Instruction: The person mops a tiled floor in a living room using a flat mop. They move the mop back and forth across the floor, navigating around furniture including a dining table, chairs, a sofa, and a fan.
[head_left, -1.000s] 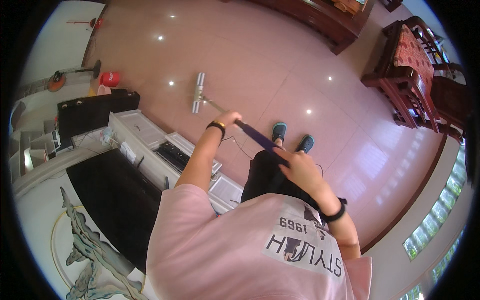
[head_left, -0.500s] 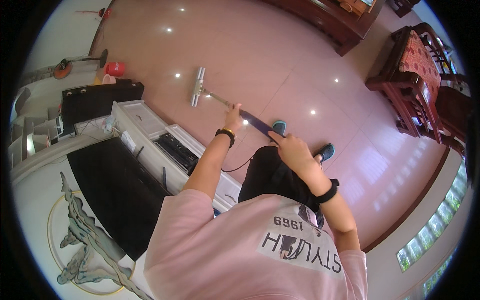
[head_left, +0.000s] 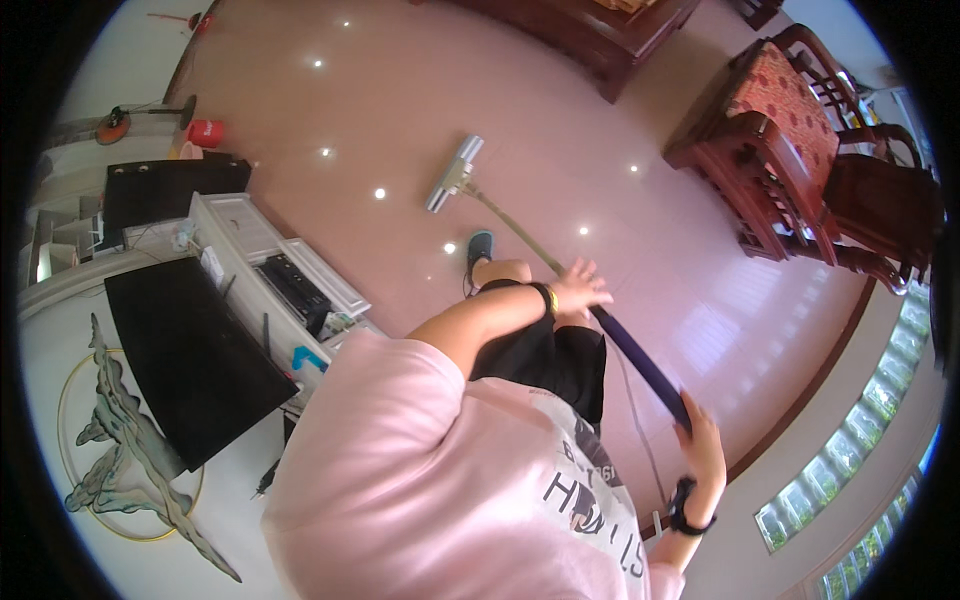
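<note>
A mop (head_left: pixel 508 222) slants across the tiled floor, its wide silver-grey head (head_left: pixel 455 174) resting flat ahead of me. My left hand (head_left: pixel 580 288) is around the middle of the pole, where the pale shaft meets the dark blue grip; some of its fingers stick out loosely. Lower down and to the right, my right hand (head_left: pixel 703 442) grips the top end of the dark handle, close to my right side. Part of each hand's hold is hidden behind the hand itself.
A white low cabinet (head_left: pixel 240 235) with a black device stands left, beside a large black television (head_left: pixel 190 355). Black speaker (head_left: pixel 175 190) and red bucket (head_left: pixel 207 133) are farther off. Dark wooden chairs (head_left: pixel 770 180) and a wooden piece of furniture (head_left: pixel 610 45) flank the floor.
The mop head has swung right and turned. Both hands have moved right, the right one also down toward me, and they are farther apart on the handle. My body has turned and stepped.
</note>
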